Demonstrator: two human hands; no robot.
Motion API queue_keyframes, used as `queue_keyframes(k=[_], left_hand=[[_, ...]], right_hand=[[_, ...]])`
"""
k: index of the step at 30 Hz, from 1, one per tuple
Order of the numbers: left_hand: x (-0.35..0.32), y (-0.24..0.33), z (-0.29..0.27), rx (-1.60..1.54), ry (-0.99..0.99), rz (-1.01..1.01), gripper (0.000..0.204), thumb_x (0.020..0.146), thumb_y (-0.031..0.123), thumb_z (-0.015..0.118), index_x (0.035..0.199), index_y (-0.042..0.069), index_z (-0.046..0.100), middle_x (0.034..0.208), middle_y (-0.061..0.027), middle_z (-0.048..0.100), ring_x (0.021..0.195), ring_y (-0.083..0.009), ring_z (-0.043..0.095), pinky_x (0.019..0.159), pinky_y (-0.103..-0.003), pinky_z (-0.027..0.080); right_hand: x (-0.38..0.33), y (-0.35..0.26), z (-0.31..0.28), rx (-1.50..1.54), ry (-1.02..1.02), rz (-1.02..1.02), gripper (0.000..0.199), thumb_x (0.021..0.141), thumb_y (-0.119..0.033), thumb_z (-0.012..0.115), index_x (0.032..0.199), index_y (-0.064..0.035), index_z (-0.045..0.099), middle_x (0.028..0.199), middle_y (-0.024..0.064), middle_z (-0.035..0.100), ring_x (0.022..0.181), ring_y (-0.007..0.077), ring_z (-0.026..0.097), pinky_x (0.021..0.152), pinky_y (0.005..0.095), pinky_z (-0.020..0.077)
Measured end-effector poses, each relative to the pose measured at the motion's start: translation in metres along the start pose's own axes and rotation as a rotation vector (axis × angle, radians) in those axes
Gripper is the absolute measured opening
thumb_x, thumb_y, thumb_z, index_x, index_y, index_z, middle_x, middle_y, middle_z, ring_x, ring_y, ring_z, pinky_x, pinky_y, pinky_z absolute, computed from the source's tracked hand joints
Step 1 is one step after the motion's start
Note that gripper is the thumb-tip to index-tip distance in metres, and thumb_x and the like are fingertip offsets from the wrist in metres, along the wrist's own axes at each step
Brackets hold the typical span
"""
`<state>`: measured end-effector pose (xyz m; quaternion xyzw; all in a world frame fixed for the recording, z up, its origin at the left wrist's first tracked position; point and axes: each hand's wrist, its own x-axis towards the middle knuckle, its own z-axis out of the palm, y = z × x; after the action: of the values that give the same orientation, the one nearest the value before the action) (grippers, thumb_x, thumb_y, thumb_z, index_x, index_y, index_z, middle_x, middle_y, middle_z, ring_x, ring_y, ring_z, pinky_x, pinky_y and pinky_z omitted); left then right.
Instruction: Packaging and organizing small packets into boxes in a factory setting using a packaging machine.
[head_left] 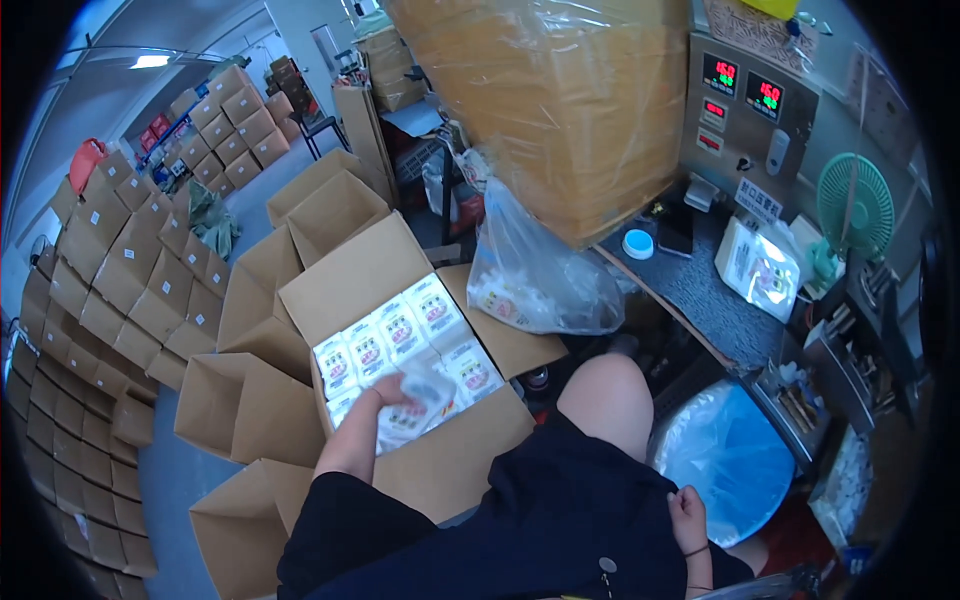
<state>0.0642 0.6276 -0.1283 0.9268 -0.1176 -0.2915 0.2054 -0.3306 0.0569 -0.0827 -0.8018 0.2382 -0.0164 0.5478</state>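
My left hand (389,390) reaches into an open cardboard box (440,478), its fingers closed on a white plastic packet (430,392), slightly blurred. Rows of white printed packs (400,330) stand in that box, and the held packet is over the ones nearest me. My right hand (687,520) is curled shut beside my dark clothing at the lower right, with nothing visible in it. Close to that hand stands a blue bin (745,450) lined with clear plastic.
Empty open cartons (240,405) line the left of the box. A clear bag (540,290) of packets hangs beyond it. At right, a worktable (700,280) holds a phone, a silver-white pack (758,265) and a green fan (855,205). A big wrapped carton (570,120) overhangs its edge.
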Motion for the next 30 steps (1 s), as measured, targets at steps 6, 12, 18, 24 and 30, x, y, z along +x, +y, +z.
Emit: queue_keyframes(k=[6, 12, 18, 24, 30], left_hand=[[-0.033, 0.159, -0.055, -1.212, -0.067, 0.38, 0.056, 0.08, 0.015, 0.077, 0.129, 0.0, 0.057, 0.118, -0.0147, 0.069, 0.104, -0.0284, 0.069, 0.094, -0.042, 0.055], [-0.045, 0.381, -0.016, -1.365, -0.709, 0.37, 0.046, 0.088, 0.009, 0.067, 0.13, -0.004, 0.054, 0.119, -0.0185, 0.067, 0.103, -0.0274, 0.07, 0.09, -0.04, 0.058], [-0.071, 0.512, 0.111, -0.783, -1.247, 0.301, 0.045, 0.091, 0.015, 0.07, 0.129, -0.004, 0.056, 0.117, -0.0156, 0.068, 0.101, -0.0222, 0.07, 0.088, -0.034, 0.058], [-0.075, 0.533, 0.138, -0.3, -1.594, 0.57, 0.068, 0.095, 0.016, 0.067, 0.149, -0.002, 0.029, 0.136, -0.0153, 0.057, 0.119, -0.0186, 0.061, 0.095, -0.034, 0.053], [-0.089, 0.539, 0.132, -0.468, -1.696, 0.396, 0.066, 0.097, 0.012, 0.058, 0.151, -0.006, 0.026, 0.139, -0.0161, 0.054, 0.124, -0.0185, 0.056, 0.1, -0.035, 0.048]], right_hand=[[0.009, -0.026, 0.001, -0.076, 0.005, -0.114, 0.026, 0.095, -0.015, 0.062, 0.079, -0.0052, 0.044, 0.069, 0.0017, 0.039, 0.067, 0.0108, 0.038, 0.061, 0.0291, 0.038], [0.014, -0.104, -0.001, 0.475, -0.134, -0.323, 0.028, 0.096, -0.021, 0.063, 0.117, -0.0028, 0.058, 0.082, -0.0054, 0.042, 0.071, 0.0051, 0.039, 0.063, 0.0224, 0.0366], [-0.016, -0.096, -0.05, 0.949, 0.09, -0.075, 0.047, 0.095, -0.027, 0.064, 0.131, 0.0032, 0.054, 0.12, 0.0112, 0.066, 0.101, 0.0155, 0.066, 0.083, 0.0269, 0.053], [-0.085, 0.012, -0.115, 1.435, 0.506, -0.251, 0.054, 0.093, -0.033, 0.054, 0.133, 0.0041, 0.051, 0.126, 0.0183, 0.063, 0.112, 0.031, 0.064, 0.1, 0.0437, 0.0506], [-0.125, -0.036, -0.176, 1.067, 0.319, -0.547, 0.065, 0.082, -0.025, 0.074, 0.134, 0.0056, 0.05, 0.122, 0.0178, 0.066, 0.108, 0.0284, 0.068, 0.095, 0.0407, 0.0542]])
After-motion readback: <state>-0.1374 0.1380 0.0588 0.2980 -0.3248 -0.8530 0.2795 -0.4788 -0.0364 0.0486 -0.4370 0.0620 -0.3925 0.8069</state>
